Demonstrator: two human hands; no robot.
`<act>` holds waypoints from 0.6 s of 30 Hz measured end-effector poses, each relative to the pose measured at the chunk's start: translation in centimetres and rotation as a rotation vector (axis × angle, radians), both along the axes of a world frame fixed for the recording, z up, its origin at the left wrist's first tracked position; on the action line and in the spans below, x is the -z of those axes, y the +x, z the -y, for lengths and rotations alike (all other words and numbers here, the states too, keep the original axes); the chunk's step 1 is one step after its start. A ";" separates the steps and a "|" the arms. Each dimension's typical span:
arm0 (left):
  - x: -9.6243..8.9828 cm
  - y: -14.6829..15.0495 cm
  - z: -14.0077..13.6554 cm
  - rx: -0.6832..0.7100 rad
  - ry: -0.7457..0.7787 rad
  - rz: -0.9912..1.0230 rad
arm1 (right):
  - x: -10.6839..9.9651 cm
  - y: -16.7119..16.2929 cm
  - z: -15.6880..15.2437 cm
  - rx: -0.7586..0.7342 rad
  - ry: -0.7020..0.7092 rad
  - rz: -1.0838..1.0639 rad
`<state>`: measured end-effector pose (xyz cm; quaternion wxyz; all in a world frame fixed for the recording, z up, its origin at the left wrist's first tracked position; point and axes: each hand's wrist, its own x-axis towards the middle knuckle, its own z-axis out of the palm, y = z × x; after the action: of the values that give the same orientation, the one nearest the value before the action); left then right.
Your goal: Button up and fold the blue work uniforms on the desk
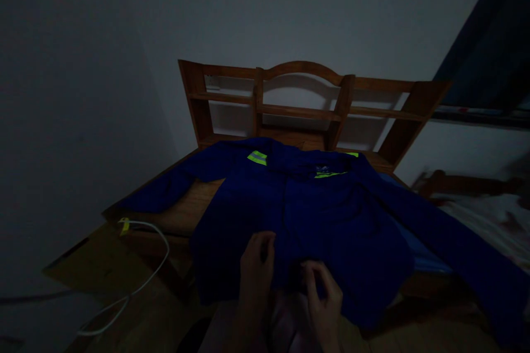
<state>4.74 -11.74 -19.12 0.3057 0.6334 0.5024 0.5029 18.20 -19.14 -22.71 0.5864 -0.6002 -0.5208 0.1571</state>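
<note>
A dark blue long-sleeved work jacket [248,204] with yellow-green reflective strips lies spread over a wooden desk [194,204], its collar toward the back and its lower edge hanging over the front. Low over its front, left of the centre seam, is my left hand [256,262], thumb and forefinger pinched together. To the right of that seam my right hand [325,292] makes a similar pinch, its fingertips pointing inward. Both sets of fingertips are close to the cloth near the lower front. In this dim light, whatever lies between them cannot be made out.
A wooden shelf rack [302,113] rises along the desk's back edge against the wall. At left, a white cable [163,256] with a yellow tag loops down past the desk corner. Pale patterned cloth [488,220] lies at right, beyond the jacket's sleeve.
</note>
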 end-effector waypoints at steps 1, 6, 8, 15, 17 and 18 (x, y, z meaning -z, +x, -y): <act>0.4 -0.5 0.5 0.038 -0.057 -0.013 | 0.6 -0.1 0.4 -0.021 -0.034 -0.017; 2.0 -0.8 1.5 0.172 -0.160 -0.147 | 1.7 -0.8 0.7 -0.055 -0.146 -0.083; 2.2 -0.5 2.0 0.145 -0.143 -0.215 | 1.8 -1.1 0.7 -0.044 -0.155 -0.097; 2.1 0.7 3.6 0.055 -0.017 -0.280 | -0.6 -0.4 0.7 0.224 0.084 0.206; 2.1 0.8 3.5 0.068 0.012 -0.258 | -2.4 0.6 0.0 0.255 0.141 0.375; 2.0 0.6 3.3 0.062 0.033 -0.255 | -3.4 1.4 -0.4 0.245 0.141 0.445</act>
<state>5.35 -15.00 -21.16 0.2443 0.7122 0.5092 0.4170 19.58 -18.73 -19.34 0.5125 -0.6362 -0.5700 -0.0877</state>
